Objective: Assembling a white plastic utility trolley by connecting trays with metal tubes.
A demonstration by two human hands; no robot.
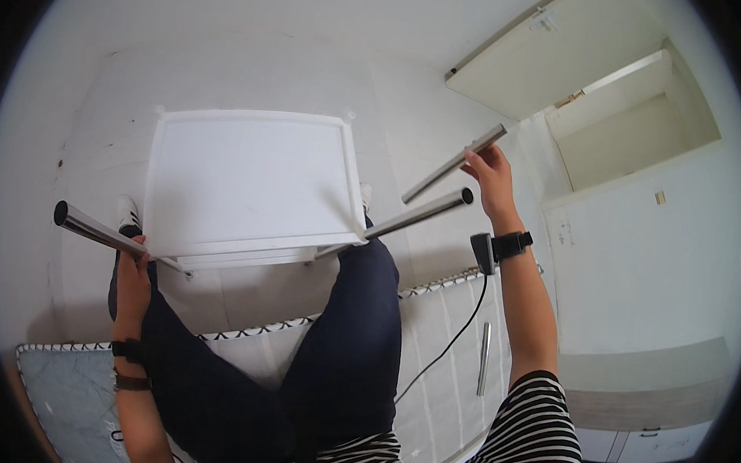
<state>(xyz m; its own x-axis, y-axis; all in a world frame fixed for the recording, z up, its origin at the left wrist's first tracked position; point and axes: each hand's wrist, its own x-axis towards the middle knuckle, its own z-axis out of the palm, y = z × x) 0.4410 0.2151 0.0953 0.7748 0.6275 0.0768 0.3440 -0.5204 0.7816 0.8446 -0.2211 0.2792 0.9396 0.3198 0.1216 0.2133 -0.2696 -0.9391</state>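
A white tabletop [248, 175] with a raised rim lies in front of my legs, its underside probably facing up. Two chrome tube legs stand up from its near corners: a left leg [90, 225] and a right leg [422, 213]. My left hand [134, 271] is closed around the lower part of the left leg, close to the corner. Off to the right, my right hand [492, 177] pinches a loose chrome tube [445, 172] in the air, tilted and apart from the table. This tube hangs above and beyond the right leg.
Under me is a mattress [440, 344] with patterned edging, and another chrome tube [484, 359] lies on it at right. A black cable [457, 332] runs from my right wrist device. An open cabinet door [556, 53] and cabinet [644, 128] stand at far right.
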